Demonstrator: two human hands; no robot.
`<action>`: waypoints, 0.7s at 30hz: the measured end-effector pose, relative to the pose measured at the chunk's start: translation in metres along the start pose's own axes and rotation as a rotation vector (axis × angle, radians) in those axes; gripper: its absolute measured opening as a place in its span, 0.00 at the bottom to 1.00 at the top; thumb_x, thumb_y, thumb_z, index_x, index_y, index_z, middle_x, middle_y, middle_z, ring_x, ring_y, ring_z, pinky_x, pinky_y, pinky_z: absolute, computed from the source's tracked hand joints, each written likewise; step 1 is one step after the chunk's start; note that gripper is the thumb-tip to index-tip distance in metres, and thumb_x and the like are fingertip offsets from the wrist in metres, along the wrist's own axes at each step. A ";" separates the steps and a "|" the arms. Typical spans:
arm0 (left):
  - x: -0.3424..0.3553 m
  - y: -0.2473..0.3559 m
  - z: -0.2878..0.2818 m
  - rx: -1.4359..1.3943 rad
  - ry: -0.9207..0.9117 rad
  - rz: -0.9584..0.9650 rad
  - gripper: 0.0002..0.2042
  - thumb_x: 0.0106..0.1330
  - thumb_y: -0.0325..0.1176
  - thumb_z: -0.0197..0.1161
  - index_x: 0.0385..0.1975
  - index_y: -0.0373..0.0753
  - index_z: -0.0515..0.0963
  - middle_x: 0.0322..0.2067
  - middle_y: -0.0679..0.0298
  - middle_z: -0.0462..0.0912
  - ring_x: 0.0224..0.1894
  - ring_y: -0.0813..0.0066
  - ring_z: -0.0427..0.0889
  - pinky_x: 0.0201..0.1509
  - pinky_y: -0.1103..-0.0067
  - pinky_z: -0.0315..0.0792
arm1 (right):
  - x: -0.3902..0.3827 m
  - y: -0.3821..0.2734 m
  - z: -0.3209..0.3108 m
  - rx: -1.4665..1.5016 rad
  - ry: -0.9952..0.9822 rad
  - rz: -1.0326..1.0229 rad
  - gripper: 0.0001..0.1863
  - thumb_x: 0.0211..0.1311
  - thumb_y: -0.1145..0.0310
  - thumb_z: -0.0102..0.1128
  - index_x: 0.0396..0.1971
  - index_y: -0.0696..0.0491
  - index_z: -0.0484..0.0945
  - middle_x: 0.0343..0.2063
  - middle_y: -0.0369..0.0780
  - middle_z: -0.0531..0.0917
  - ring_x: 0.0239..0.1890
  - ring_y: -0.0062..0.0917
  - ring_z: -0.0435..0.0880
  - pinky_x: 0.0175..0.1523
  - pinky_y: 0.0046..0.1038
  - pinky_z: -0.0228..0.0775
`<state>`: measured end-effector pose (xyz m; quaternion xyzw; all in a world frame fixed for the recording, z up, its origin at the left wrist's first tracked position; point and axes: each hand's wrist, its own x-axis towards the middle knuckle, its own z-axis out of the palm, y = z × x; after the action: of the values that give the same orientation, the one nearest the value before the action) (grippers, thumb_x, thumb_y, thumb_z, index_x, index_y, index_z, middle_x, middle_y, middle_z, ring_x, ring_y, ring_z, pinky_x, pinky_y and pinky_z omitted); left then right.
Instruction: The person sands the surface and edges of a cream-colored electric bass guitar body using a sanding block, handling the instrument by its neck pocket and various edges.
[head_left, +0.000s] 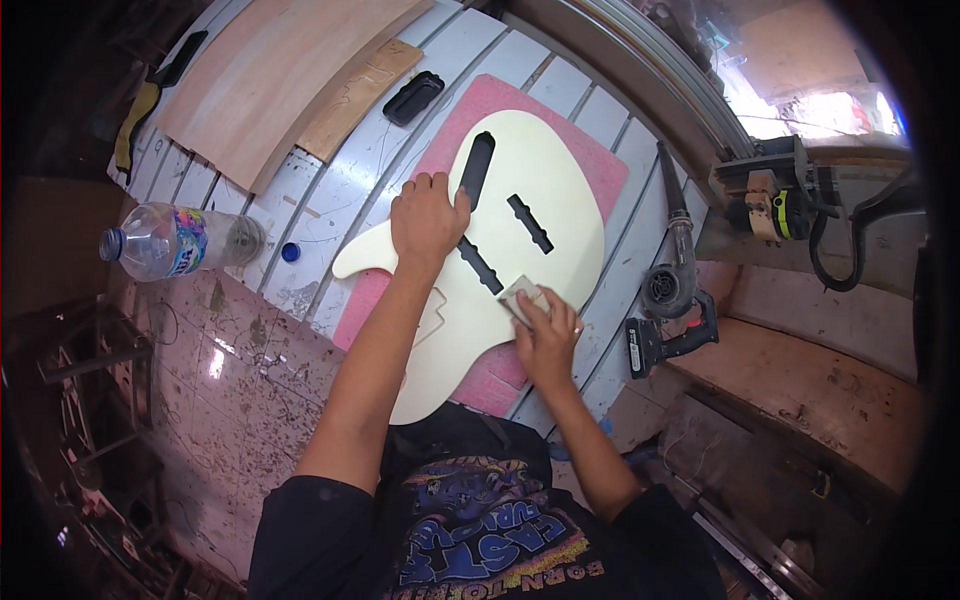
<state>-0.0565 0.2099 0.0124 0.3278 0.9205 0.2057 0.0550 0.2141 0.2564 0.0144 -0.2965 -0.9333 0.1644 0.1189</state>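
Directly beneath the flattened left hand (428, 222) and the right hand (549, 338) pinching a pale pad (519, 297) lies the cream guitar body (500, 235).

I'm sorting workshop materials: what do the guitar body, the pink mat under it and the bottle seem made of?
Guitar body: probably wood, though its smooth, matte-looking cream coat shows no grain to confirm it.
Pink mat: perhaps foam or carpet, judging by its dull, mottled surface; the look leaves it open.
Bottle: likely clear, glossy plastic, its walls see-through.
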 end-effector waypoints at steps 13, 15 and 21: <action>-0.001 -0.001 0.003 0.013 0.023 -0.011 0.17 0.68 0.45 0.60 0.40 0.35 0.82 0.39 0.54 0.84 0.45 0.54 0.83 0.47 0.59 0.78 | -0.008 -0.011 0.002 0.050 0.000 0.086 0.28 0.57 0.69 0.71 0.61 0.40 0.84 0.61 0.47 0.77 0.65 0.48 0.73 0.71 0.49 0.57; -0.001 -0.003 0.001 0.021 0.011 -0.006 0.17 0.68 0.45 0.60 0.40 0.35 0.82 0.39 0.54 0.84 0.45 0.54 0.83 0.47 0.59 0.78 | 0.015 0.010 0.002 0.066 0.055 0.101 0.28 0.60 0.68 0.70 0.62 0.40 0.82 0.61 0.47 0.78 0.65 0.47 0.73 0.70 0.50 0.58; 0.001 0.004 0.002 0.007 0.022 0.023 0.18 0.68 0.45 0.60 0.41 0.35 0.82 0.39 0.52 0.83 0.44 0.52 0.83 0.46 0.59 0.78 | 0.111 0.069 -0.018 -0.090 0.192 0.305 0.28 0.65 0.68 0.67 0.67 0.39 0.78 0.62 0.48 0.76 0.65 0.47 0.72 0.69 0.53 0.58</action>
<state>-0.0544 0.2137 0.0119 0.3361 0.9180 0.2065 0.0412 0.1674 0.3798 0.0188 -0.4540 -0.8682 0.1093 0.1677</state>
